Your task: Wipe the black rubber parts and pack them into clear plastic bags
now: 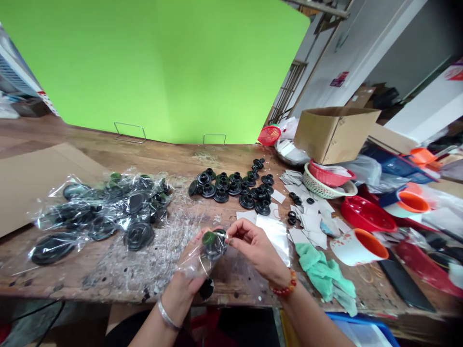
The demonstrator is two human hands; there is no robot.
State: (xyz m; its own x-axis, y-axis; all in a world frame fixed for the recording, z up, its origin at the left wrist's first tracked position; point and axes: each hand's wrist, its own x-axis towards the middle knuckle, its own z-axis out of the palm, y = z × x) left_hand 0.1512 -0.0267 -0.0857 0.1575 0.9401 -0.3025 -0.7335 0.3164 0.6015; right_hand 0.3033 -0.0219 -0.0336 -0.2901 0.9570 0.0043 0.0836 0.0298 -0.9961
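My left hand [188, 279] holds a clear plastic bag [197, 260] with a black round rubber part [214, 243] at its mouth. My right hand [255, 248] pinches the same part and the bag's opening from the right. Both hands are just above the front edge of the wooden table [166, 159]. A group of several loose black rubber parts [235, 188] lies in the middle of the table beyond my hands. To the left lies a heap of bagged black parts [108, 209].
White paper slips [311, 219] and a green cloth [321, 270] lie to the right. Further right stand a white and orange cup [358, 246], red bowls [367, 215], stacked baskets [327, 180] and a cardboard box [334, 132]. A green screen [162, 67] stands behind.
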